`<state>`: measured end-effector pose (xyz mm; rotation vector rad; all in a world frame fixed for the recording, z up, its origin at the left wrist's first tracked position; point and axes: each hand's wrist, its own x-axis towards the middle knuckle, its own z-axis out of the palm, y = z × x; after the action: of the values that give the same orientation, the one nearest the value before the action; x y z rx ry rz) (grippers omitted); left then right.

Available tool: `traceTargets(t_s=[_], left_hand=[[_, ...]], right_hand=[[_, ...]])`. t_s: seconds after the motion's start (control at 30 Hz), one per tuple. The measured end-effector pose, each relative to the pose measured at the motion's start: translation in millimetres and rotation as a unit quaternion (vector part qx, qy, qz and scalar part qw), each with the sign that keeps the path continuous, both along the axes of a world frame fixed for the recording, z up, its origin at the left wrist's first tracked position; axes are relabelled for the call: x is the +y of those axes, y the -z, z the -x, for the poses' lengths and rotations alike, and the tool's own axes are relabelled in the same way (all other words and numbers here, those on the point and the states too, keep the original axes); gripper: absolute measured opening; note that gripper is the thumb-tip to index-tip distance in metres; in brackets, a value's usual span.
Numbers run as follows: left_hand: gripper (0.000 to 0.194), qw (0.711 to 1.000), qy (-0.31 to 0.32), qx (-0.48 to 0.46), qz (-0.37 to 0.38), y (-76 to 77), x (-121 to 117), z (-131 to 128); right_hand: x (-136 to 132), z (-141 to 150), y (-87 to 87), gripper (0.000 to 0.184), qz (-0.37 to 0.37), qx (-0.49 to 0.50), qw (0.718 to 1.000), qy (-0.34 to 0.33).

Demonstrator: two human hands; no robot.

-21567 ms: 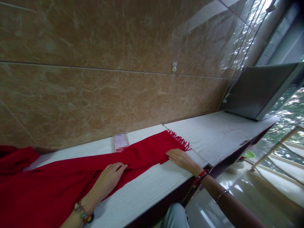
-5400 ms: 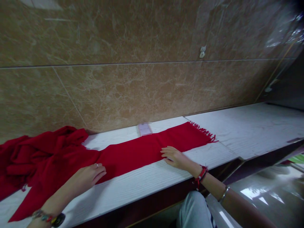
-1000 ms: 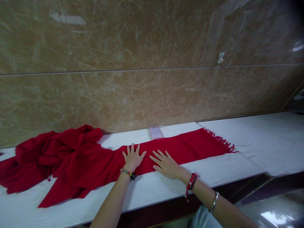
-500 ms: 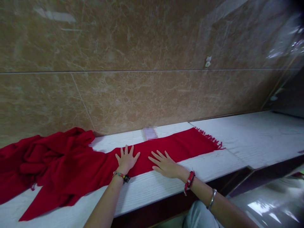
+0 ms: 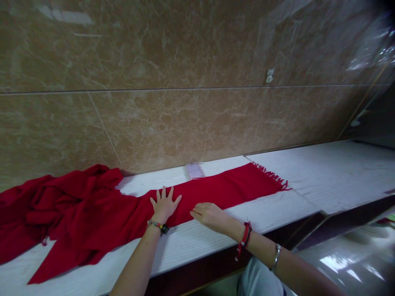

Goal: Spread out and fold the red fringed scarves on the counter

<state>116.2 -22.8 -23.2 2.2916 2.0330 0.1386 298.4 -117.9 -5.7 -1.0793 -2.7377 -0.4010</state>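
Under left grip [image 5: 164, 206], spread wide | red scarf [image 5: 240, 185] | right grip [image 5: 211, 216] narrow, at near edge, hold unclear

- Left hand [image 5: 165, 205]: you wear a slim ring [image 5: 163, 195] on one finger.
- Left wrist [image 5: 158, 217]: your beaded bracelet [image 5: 154, 223] is multicoloured (one larger piece [image 5: 164, 229] is black).
- Right wrist [image 5: 235, 228]: your red cord bracelet [image 5: 246, 235] has loose ends [image 5: 238, 249], one pale-tipped.
- Right forearm [image 5: 262, 247]: you wear a silver-coloured bangle [image 5: 277, 255].
- Your trousers [image 5: 259, 279] are pale grey-blue.
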Motion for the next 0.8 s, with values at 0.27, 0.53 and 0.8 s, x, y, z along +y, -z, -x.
traceTargets(t_s=[0.27,0.53,0.8], left_hand=[[0.069,1.0,0.002,-0.009,0.001,3.0,2.3,1.2],[0.068,1.0,0.006,-0.008,-0.002,4.6,3.4,2.0],[0.067,1.0,0.006,-0.001,-0.014,6.2,1.8,2.1]], right_hand=[[4.9,10.8,2.0,0.021,-0.002,0.024,0.999,0.028],[8.1,14.1,6.0,0.019,-0.045,0.013,0.998,0.035],[8.5,18.6,4.2,0.012,-0.08,0.017,0.995,0.051]])
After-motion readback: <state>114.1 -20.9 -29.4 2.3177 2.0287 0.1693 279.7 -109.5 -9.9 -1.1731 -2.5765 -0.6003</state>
